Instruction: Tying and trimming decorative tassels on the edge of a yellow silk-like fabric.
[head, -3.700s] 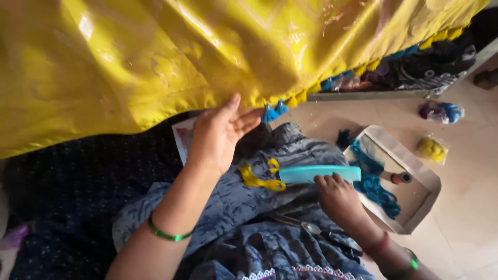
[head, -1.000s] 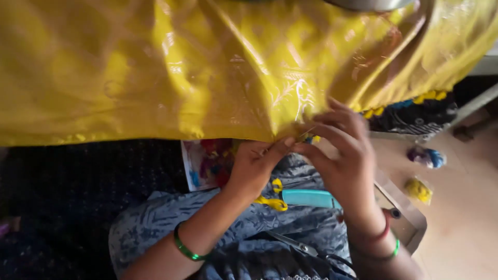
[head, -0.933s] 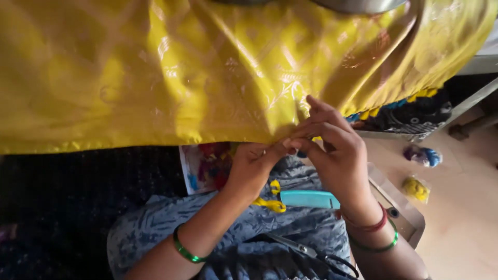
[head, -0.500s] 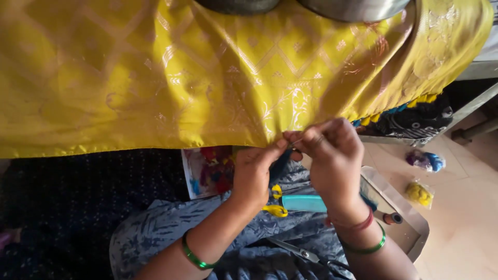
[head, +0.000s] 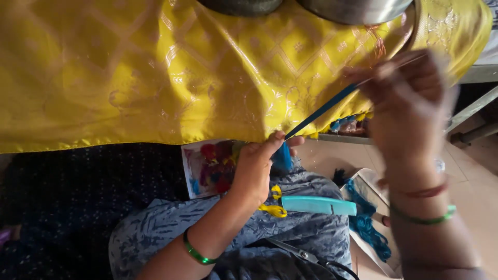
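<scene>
At the upper right of the frame my right hand [head: 410, 98], blurred, had swung up from the hem where it sat half a second before, pinching a needle and drawing blue thread [head: 324, 110] taut. Centre frame, my left hand [head: 259, 163] pinched the yellow cloth [head: 155, 78] edge. Below lay a teal comb [head: 319, 206], yellow snips [head: 274, 209] and scissors [head: 295, 250]; nothing blocked the thread.

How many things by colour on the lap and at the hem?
Blue: 2, the thread and the comb.
Yellow: 2, the cloth and the yellow strands beside the comb.
Metal: 1, the scissors.
Total: 5.
</scene>
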